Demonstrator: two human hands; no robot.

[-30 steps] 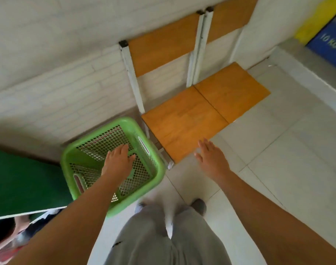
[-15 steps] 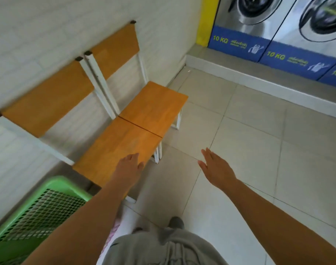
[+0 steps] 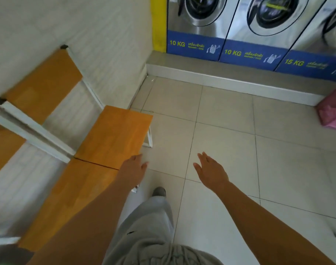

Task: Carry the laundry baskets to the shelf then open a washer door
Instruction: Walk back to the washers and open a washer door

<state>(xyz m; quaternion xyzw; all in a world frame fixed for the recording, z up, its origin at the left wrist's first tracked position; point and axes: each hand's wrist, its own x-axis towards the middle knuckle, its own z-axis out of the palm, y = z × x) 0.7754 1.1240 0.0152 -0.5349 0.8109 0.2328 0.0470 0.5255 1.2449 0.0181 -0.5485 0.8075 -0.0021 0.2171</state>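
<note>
A pale tiled floor (image 3: 230, 134) runs up to a low step (image 3: 230, 77) on which a row of steel washers (image 3: 201, 18) stands, their round doors shut and blue labels reading 10 KG, 10 KG and 15 KG along the bottom. Along the left wall a bench (image 3: 113, 132) with orange wooden seats and white frame sits close beside the person. A pink basket (image 3: 332, 111) rests on the floor at the right edge, just below the step. Both arms reach forward over the floor: the left hand (image 3: 133, 170) is open and empty, at the bench's front edge, and the right hand (image 3: 211, 170) is also open, fingers spread, holding nothing. Grey trousers (image 3: 150, 226) and one shoe (image 3: 159, 191) show below.
</note>
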